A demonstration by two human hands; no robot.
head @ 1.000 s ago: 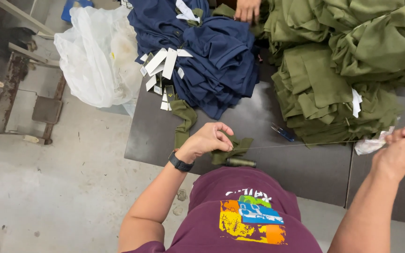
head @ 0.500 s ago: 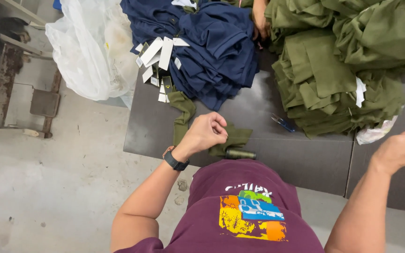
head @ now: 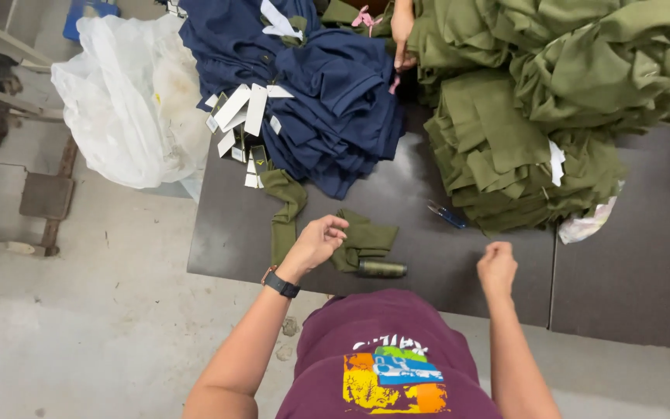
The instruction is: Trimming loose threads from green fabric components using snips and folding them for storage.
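Left hand point(head: 318, 242) sits at centre frame, just above the near edge of the dark table point(head: 397, 194). Fingers curled, tips against a small piece of olive cloth point(head: 366, 240) that lies crumpled on the table to its right; whether cloth is actually pinched between the fingers cannot be told. Black wristband point(head: 281, 285) on that wrist.

Right hand point(head: 497, 266) is right of centre, over bare tabletop, closed in a loose fist. Nothing visible inside it; cannot tell if it holds anything fine.

Olive thread spool point(head: 382, 269) lies on its side just below the cloth piece, between the two hands, nearer the left one. A longer olive strip point(head: 284, 209) runs from above the left hand up toward the navy pile.

Small blue tool point(head: 447, 215) lies on the table above and between the hands, close to the lower edge of the olive garment stack point(head: 521, 124), which fills the upper right of the frame. White scrap point(head: 587, 223) at that stack's lower right edge.

Navy garment pile point(head: 327, 93) at upper centre, with white paper tags point(head: 242, 112) fanned along its left side.

Another person's hand point(head: 402, 31) at top centre, resting between the navy and olive piles.

White plastic bag point(head: 126, 101) at upper left, off the table, above concrete floor point(head: 79, 326).
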